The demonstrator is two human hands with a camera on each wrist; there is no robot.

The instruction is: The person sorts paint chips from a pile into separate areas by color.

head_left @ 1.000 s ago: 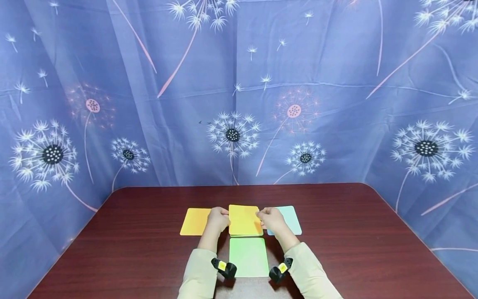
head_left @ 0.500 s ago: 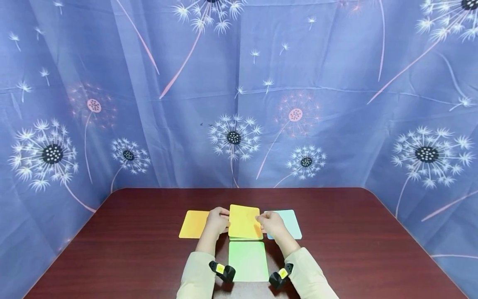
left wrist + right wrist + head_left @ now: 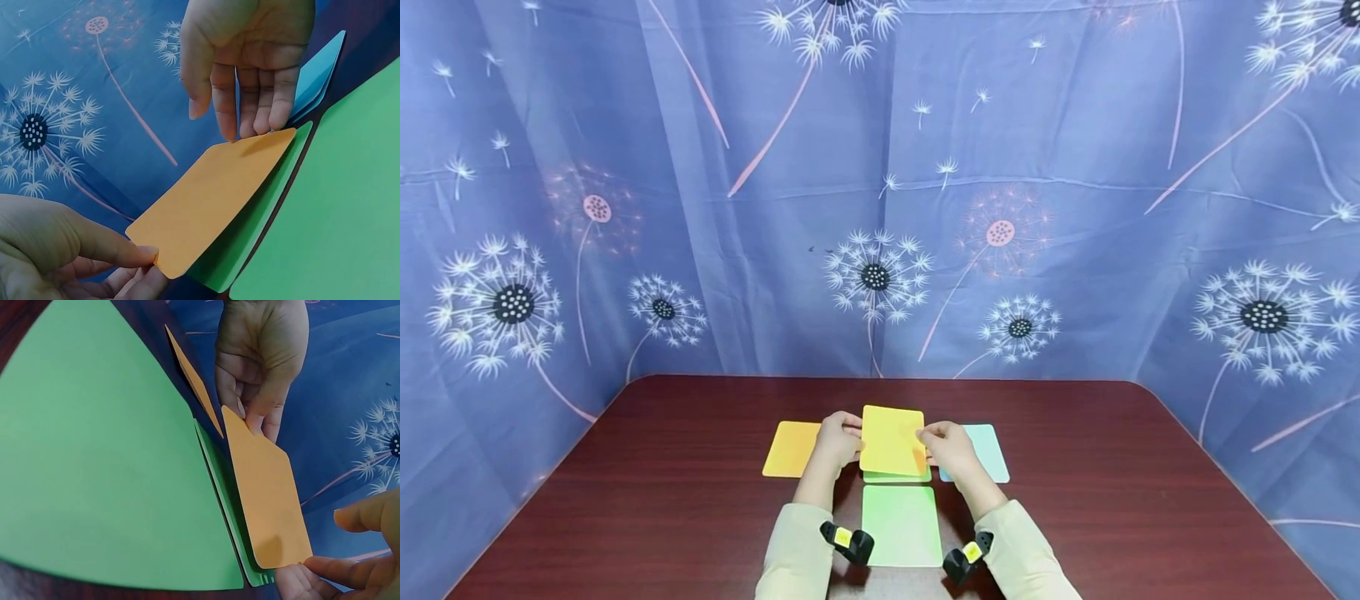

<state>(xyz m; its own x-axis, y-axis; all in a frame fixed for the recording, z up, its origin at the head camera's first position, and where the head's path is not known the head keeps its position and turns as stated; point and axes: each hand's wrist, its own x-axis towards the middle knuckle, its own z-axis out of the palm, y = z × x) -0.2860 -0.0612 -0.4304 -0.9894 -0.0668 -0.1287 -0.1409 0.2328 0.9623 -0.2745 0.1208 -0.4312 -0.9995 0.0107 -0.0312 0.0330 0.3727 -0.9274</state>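
Note:
A yellow card (image 3: 892,440), orange-looking in the wrist views, stands tilted with its far edge raised over a green card (image 3: 275,181). My left hand (image 3: 837,440) pinches its left edge, thumb (image 3: 134,253) on the front and fingers behind. At the right edge, my right hand (image 3: 948,447) touches the card with extended fingertips (image 3: 290,581), while its thumb (image 3: 356,515) stands away from the card. A larger-looking bright green card (image 3: 901,525) lies flat just in front, between my forearms.
An orange card (image 3: 788,450) lies left of my left hand, partly covered by it. Light blue cards (image 3: 990,454) lie behind my right hand. The dark red wooden table (image 3: 1097,467) extends to both sides, with a blue dandelion curtain (image 3: 1037,167) behind it.
The yellow card has been raised and tilted up by the hands, so more of the green card under its near edge shows. Both hands keep nearly the same places; the head view shifted slightly.

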